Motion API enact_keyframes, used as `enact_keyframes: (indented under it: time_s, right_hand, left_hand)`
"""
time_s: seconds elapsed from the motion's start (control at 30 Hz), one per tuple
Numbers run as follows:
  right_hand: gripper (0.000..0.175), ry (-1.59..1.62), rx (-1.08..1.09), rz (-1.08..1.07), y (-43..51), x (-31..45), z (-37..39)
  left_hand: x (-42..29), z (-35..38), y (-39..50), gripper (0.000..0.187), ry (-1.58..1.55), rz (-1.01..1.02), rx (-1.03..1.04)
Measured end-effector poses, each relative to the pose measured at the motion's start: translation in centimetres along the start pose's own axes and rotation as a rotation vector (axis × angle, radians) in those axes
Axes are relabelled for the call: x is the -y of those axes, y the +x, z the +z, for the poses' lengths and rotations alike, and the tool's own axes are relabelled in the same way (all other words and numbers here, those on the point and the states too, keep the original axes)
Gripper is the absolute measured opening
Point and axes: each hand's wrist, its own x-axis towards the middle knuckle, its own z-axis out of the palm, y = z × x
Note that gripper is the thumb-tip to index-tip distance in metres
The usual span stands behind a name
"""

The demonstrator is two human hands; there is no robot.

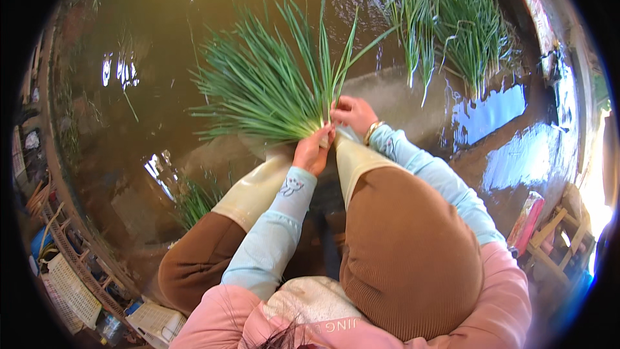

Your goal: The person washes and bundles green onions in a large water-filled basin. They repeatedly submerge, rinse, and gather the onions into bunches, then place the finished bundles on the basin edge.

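Note:
My left hand (312,150) grips a thick bunch of green onions (261,78) around its pale root ends, between my knees. The green leaves fan out to the left and away from me over brown water. Close against it, my right hand (354,115) has its fingers bent at a few stalks (336,70) on the bunch's right side. Whether those fingers are closed on the stalks or only touch them is hard to make out. A gold-coloured bracelet (374,131) circles the right wrist.
Brown water (160,34) fills the basin before me. More green onions (472,29) lie at the upper right, with another clump (196,201) by my left knee. Plastic baskets (72,291) stand beyond the basin's left rim (72,189). A wooden frame (552,240) is at the right.

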Motion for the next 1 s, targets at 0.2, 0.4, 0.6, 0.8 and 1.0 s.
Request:
enact_keyframes:
  time_s: [0.2,0.4,0.6,0.8,1.0]
  right_hand:
    - [0.022,-0.275,0.12,-0.051,-0.8,-0.6,-0.9]
    - [0.023,-0.214,0.483,0.115,-1.1,3.9,-6.7]
    - [0.024,0.463,-0.405,-0.438,2.4,13.0,-12.4]
    - [0.033,-0.353,0.147,-0.148,5.8,5.0,-1.9]
    - [0.02,-0.919,0.039,-0.343,6.8,5.2,1.5]
  left_hand:
    - [0.0,-0.2,0.0,0.016,0.02,-0.026,-0.081]
    - [-0.5,-0.7,0.6,0.018,-0.038,0.013,-0.048]
    - [-0.4,-0.5,0.2,0.02,-0.003,-0.041,-0.062]
    - [-0.3,-0.4,-0.3,0.025,0.002,-0.062,-0.032]
    - [-0.2,-0.9,-0.4,0.025,-0.013,-0.075,-0.025]
